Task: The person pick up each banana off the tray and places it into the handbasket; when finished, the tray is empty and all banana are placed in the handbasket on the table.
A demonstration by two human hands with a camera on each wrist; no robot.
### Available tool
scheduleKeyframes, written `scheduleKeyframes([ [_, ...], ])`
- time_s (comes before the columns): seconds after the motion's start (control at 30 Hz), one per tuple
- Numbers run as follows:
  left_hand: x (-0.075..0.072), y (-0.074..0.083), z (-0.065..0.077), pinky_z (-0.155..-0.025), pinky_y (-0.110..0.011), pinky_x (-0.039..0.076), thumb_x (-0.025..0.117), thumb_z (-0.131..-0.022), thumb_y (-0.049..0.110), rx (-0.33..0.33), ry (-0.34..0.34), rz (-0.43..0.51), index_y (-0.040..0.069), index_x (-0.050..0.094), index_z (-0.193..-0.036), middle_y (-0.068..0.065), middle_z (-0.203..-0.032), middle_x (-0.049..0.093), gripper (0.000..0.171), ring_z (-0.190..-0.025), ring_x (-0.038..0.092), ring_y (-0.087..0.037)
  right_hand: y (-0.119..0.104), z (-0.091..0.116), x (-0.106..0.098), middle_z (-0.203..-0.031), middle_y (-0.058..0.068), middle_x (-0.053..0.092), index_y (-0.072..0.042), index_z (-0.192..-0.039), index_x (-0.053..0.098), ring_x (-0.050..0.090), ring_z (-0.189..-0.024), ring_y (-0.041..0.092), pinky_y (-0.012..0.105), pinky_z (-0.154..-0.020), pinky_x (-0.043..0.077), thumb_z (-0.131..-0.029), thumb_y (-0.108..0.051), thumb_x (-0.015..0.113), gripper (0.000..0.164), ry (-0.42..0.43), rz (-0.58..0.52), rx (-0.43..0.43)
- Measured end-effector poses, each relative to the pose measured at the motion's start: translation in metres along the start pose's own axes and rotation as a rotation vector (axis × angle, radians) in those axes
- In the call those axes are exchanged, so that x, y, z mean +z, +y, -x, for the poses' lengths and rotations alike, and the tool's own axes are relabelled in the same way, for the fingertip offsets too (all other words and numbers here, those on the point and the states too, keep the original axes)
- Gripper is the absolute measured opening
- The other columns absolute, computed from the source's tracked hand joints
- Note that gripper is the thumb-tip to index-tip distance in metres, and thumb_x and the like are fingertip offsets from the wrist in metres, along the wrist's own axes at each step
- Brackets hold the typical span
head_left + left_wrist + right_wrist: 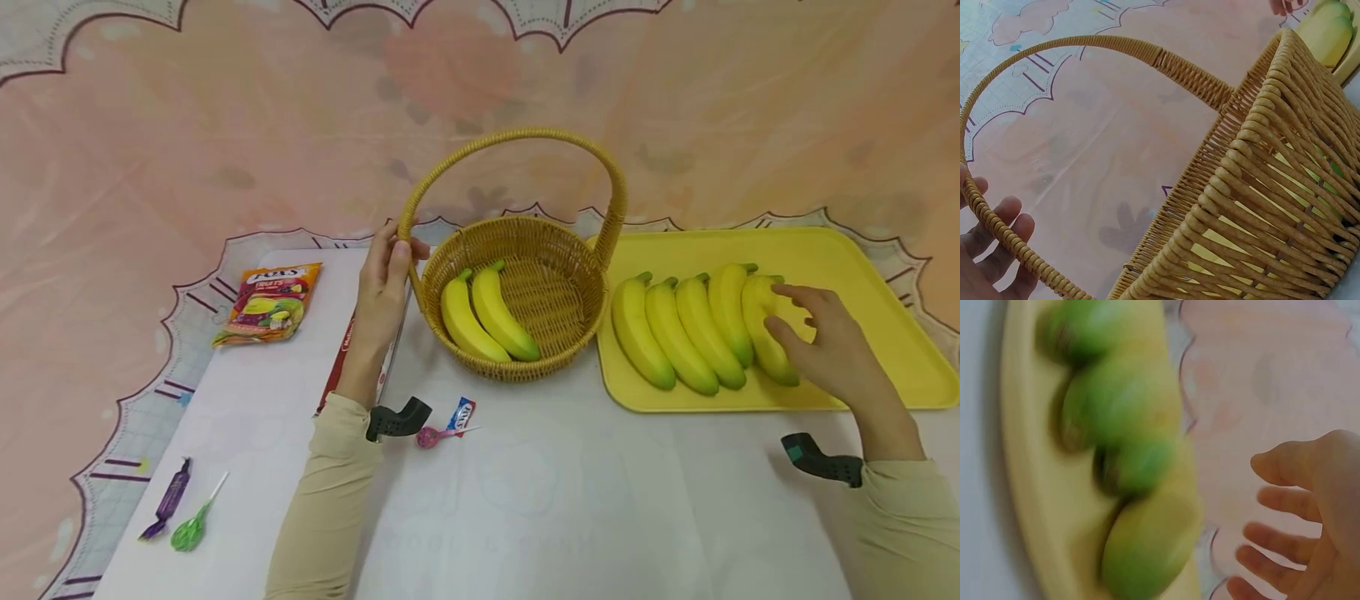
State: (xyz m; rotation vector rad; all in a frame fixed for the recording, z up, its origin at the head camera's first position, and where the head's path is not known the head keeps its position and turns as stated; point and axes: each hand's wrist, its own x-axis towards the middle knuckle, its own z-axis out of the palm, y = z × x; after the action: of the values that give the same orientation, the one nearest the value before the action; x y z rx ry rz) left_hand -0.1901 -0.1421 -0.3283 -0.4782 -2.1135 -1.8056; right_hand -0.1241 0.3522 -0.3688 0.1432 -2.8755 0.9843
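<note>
A round wicker basket [555,292] with a tall hoop handle [525,135] stands in the middle of the head view. Two bananas [491,317] lie in its left half. My left hand [381,279] holds the handle low on its left side; in the left wrist view its fingertips [1009,206] show at the handle. Several bananas [693,333] lie in a row on a yellow tray [885,333] right of the basket. My right hand [832,342] hovers over the rightmost banana [768,333], fingers spread and holding nothing. The right wrist view shows a gap between hand and bananas.
An orange candy bag [272,304] lies at the left. A flat red-and-white box [337,367] is partly under my left forearm. Near the front are a pink lollipop [429,437], a small blue wrapped candy [462,413], a purple candy [171,500] and a green lollipop [191,530].
</note>
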Motion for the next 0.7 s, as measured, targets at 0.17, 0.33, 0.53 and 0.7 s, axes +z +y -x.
scheduleKeyframes([
  [0.17, 0.000, -0.001, 0.000, -0.096, -0.031, 0.037, 0.037, -0.103, 0.021, 0.008, 0.005, 0.017, 0.004, 0.045, -0.132, -0.015, -0.099, 0.056, 0.034, -0.099, 0.052, -0.018, 0.029, 0.002, -0.006, -0.138, 0.046, 0.019, 0.009, -0.147, 0.013, 0.029, -0.117, 0.061, 0.070, -0.088, 0.031, -0.098, -0.030, 0.046, 0.070, -0.114, 0.035, 0.111],
  [0.33, -0.001, -0.002, -0.001, -0.097, -0.030, 0.037, 0.037, -0.103, 0.023, 0.006, 0.000, 0.020, 0.007, 0.046, -0.130, -0.009, -0.099, 0.056, 0.033, -0.100, 0.053, -0.016, 0.039, 0.003, -0.005, -0.143, 0.042, 0.019, 0.005, -0.149, 0.003, 0.031, -0.119, 0.061, 0.071, -0.089, 0.029, -0.099, -0.041, 0.041, 0.078, -0.249, 0.019, 0.206],
  [0.53, -0.001, -0.001, -0.001, -0.097, -0.030, 0.036, 0.036, -0.103, 0.019, 0.005, 0.000, 0.019, 0.006, 0.045, -0.131, -0.015, -0.100, 0.056, 0.033, -0.100, 0.051, -0.018, 0.035, 0.002, -0.001, -0.134, 0.039, 0.036, 0.008, -0.147, 0.011, 0.033, -0.119, 0.056, 0.069, -0.090, 0.029, -0.099, -0.045, 0.039, 0.077, -0.295, 0.055, 0.212],
  [0.7, -0.001, 0.000, -0.002, -0.097, -0.030, 0.036, 0.036, -0.103, 0.018, 0.005, -0.006, 0.015, 0.004, 0.044, -0.133, -0.015, -0.100, 0.055, 0.034, -0.100, 0.051, -0.018, 0.030, 0.007, -0.001, -0.130, 0.040, 0.040, 0.008, -0.146, 0.018, 0.040, -0.113, 0.054, 0.065, -0.085, 0.034, -0.098, -0.043, 0.043, 0.075, -0.290, 0.086, 0.206],
])
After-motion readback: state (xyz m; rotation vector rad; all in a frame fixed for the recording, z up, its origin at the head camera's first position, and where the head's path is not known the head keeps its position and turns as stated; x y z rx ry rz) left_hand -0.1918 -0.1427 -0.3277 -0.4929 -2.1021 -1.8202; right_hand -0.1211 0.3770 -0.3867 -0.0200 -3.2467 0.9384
